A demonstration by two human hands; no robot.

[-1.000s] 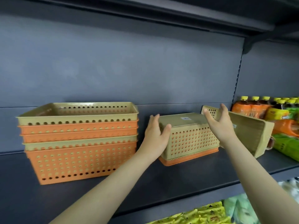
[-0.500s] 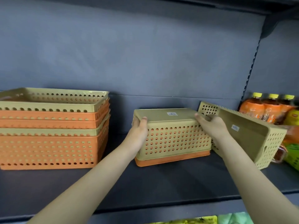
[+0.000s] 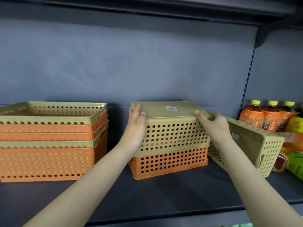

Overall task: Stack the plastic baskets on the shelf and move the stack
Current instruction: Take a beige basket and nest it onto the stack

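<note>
— What's over at the right edge of the frame, past the slotted upright (image 3: 247,76)?

— A row of orange drink bottles (image 3: 260,117) with yellow caps, standing close together against the grey back panel (image 3: 131,66). A yellow-labelled bottle (image 3: 295,124) sits just beside them, partly cut off by the frame edge.

— And lower down on that side?

— Green packaging (image 3: 296,163) at the lower right; too blurred to tell what it is.

— Up top?

— The dark underside of the upper shelf (image 3: 147,5) runs across the frame, with a bracket (image 3: 262,36) at the upper right.
</note>
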